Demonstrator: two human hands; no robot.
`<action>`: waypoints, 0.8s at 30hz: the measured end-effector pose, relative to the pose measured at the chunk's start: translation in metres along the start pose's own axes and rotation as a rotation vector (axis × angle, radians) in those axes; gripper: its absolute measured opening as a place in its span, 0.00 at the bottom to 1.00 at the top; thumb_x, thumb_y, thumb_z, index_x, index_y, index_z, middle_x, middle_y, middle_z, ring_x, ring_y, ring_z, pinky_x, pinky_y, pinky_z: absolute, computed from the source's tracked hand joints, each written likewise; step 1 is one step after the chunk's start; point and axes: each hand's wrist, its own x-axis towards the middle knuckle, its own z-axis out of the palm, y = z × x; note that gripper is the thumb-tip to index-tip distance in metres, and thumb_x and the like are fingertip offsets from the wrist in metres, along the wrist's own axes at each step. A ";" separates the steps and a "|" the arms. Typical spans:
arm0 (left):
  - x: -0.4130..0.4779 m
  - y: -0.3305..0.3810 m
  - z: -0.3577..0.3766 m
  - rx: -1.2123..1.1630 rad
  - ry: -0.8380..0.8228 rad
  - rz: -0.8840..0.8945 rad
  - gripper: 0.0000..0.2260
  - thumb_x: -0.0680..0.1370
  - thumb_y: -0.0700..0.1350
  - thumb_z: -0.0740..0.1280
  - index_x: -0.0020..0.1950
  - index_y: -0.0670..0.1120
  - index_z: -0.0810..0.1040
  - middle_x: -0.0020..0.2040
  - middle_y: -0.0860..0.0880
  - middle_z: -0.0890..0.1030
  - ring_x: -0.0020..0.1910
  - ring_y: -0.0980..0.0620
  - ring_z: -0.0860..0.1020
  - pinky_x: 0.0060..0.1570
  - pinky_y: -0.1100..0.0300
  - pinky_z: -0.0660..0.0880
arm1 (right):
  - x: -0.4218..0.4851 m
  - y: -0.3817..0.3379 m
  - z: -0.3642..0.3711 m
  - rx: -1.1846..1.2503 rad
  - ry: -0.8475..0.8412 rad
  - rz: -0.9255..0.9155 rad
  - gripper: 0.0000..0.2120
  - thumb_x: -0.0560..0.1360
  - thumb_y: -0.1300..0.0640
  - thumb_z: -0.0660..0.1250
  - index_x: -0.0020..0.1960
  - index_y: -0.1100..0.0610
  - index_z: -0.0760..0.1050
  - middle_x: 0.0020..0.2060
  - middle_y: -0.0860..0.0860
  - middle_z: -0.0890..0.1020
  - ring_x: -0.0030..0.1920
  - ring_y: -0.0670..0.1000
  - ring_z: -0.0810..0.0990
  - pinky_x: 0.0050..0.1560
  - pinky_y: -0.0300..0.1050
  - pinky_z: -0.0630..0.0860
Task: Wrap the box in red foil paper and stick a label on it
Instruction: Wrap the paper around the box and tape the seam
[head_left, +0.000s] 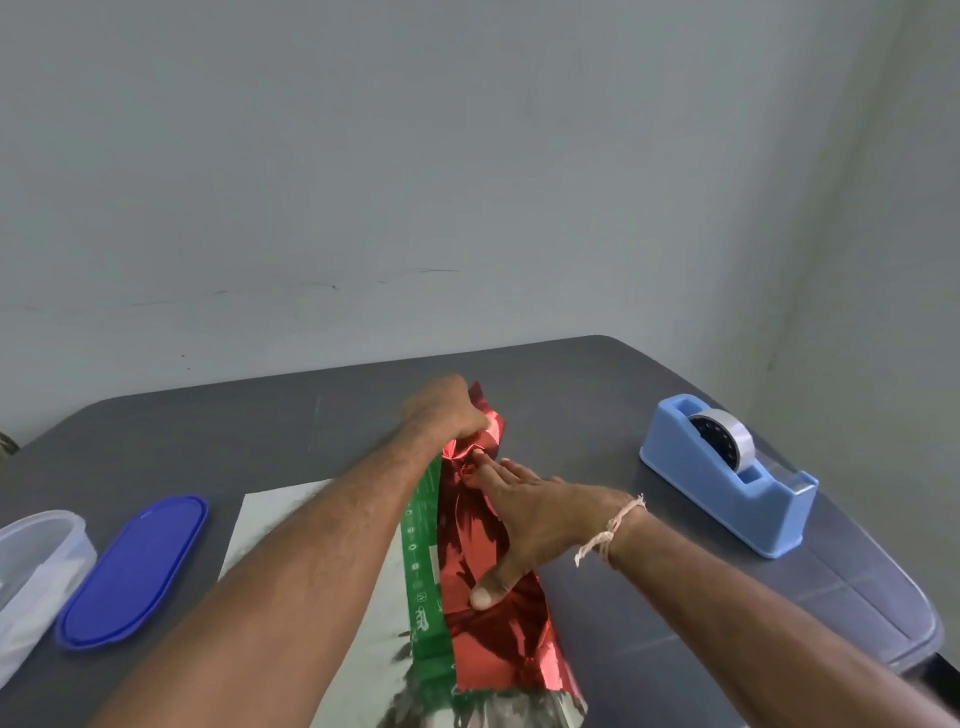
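A long green box (423, 587) lies on the dark table, running away from me, with red foil paper (493, 634) folded over its right side and top. My left hand (447, 410) grips the bunched foil at the box's far end. Flat on the foil over the box lies my right hand (524, 525), fingers straight and pointing to the far end, thumb pressing near the middle. The foil's silver underside (291, 525) spreads on the table under my left forearm. No label is in view.
A blue tape dispenser (727, 478) with a roll of clear tape stands at the right. At the left lie a blue oval lid (135, 571) and a translucent plastic container (36, 561). The grey table (597, 395) meets a wall behind.
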 end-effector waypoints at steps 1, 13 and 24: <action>0.006 -0.003 -0.001 -0.075 -0.013 -0.021 0.12 0.75 0.48 0.74 0.54 0.44 0.80 0.43 0.50 0.82 0.39 0.52 0.80 0.34 0.60 0.72 | 0.002 0.002 0.001 -0.001 0.006 -0.002 0.67 0.62 0.28 0.77 0.83 0.48 0.36 0.82 0.45 0.33 0.82 0.53 0.35 0.80 0.70 0.42; 0.021 -0.031 0.007 -0.757 -0.096 -0.327 0.16 0.76 0.47 0.76 0.58 0.41 0.77 0.43 0.46 0.78 0.38 0.50 0.76 0.32 0.58 0.70 | 0.007 0.011 0.008 0.026 0.041 -0.029 0.64 0.60 0.26 0.77 0.81 0.40 0.40 0.81 0.42 0.33 0.83 0.54 0.40 0.79 0.71 0.47; 0.032 -0.048 0.026 -0.901 0.086 -0.295 0.20 0.77 0.47 0.75 0.63 0.36 0.79 0.56 0.41 0.82 0.47 0.49 0.75 0.46 0.57 0.71 | 0.006 0.015 0.007 0.021 0.032 -0.017 0.66 0.60 0.24 0.75 0.82 0.43 0.38 0.81 0.40 0.32 0.83 0.51 0.40 0.80 0.69 0.51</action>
